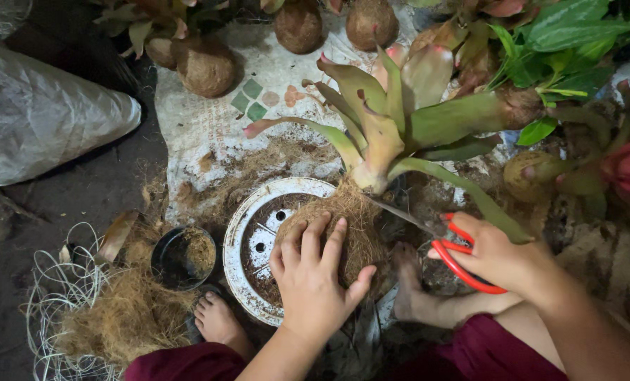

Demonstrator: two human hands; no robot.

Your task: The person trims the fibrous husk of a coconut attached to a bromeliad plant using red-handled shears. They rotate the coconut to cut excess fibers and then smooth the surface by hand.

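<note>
The left hand (313,271) lies spread, palm down, on the brown coconut-fibre root ball (350,226) of a green-and-pink bromeliad plant (385,123), which rests over the round white perforated plastic tray (239,233). The right hand (495,254), beside it, is closed through red-handled scissors (463,264) whose blades point at the ball's top. The ball looks light, soft and crumbly, so it is probably best cupped from the sides, below the stiff leaves.

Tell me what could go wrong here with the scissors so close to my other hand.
The red-handled scissors in the right hand point their blades at the fibre ball that the left hand presses, so a slip might nick fingers or a plant leaf. The bare foot beneath is also exposed.
</note>
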